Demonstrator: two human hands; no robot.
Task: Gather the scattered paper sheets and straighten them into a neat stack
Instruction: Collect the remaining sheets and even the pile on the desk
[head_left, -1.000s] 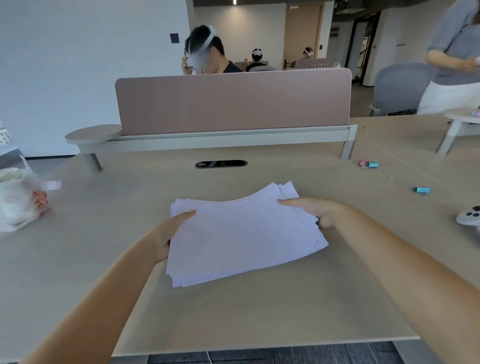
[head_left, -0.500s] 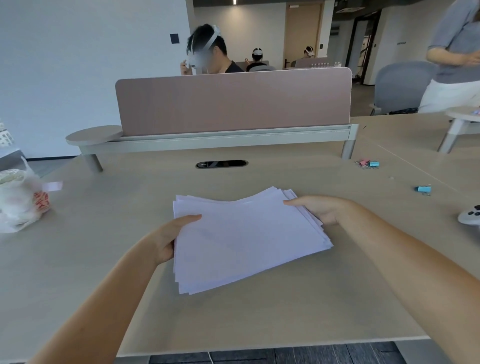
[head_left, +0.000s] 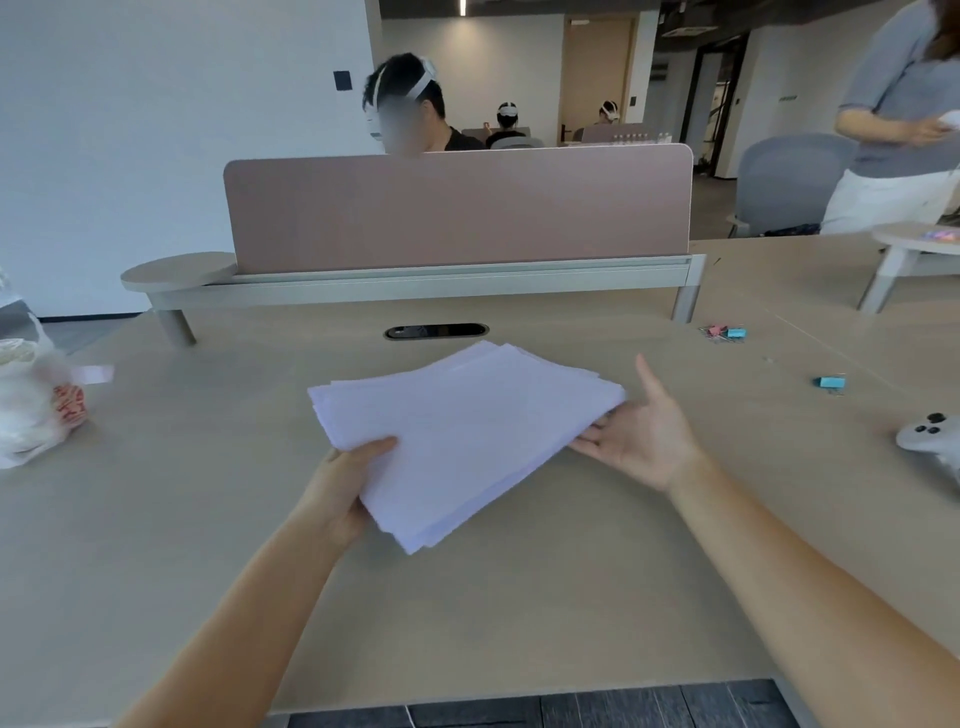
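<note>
Paper sheets (head_left: 467, 441) lie gathered in one loose white pile between the two hands, in front of the person at the middle of the worktop (head_left: 519, 623). The pile appears to be raised off the surface, though the gap under it is hard to read. The left hand (head_left: 345, 480) reaches in from the near left with the forearm angled up towards the pile. Its thumb (head_left: 382, 447) is pressed down on top of the near-left edge and the other fingers are hidden beneath the paper, so the hand pinches that edge. The right hand (head_left: 641, 436) is turned palm up with the wrist bent back. Its fingers (head_left: 589, 441) are straight and slightly apart, their tips slid under the right edge of the pile, and its thumb (head_left: 647, 374) stands free, pointing away from the person. The pile sits cornerwise, one corner aimed at the person just beside the left wrist. Its long axis runs from the left fingers across to the right fingers, rising to the far right. The edges are not square and fan out at the far and left corners. Beyond the right thumb lie a pink and blue clip pair (head_left: 724, 332) and a blue clip (head_left: 829, 383). Well right of the right fingers lies a white controller (head_left: 930, 436), and well left of the left fingers a plastic bag (head_left: 31, 410).
</note>
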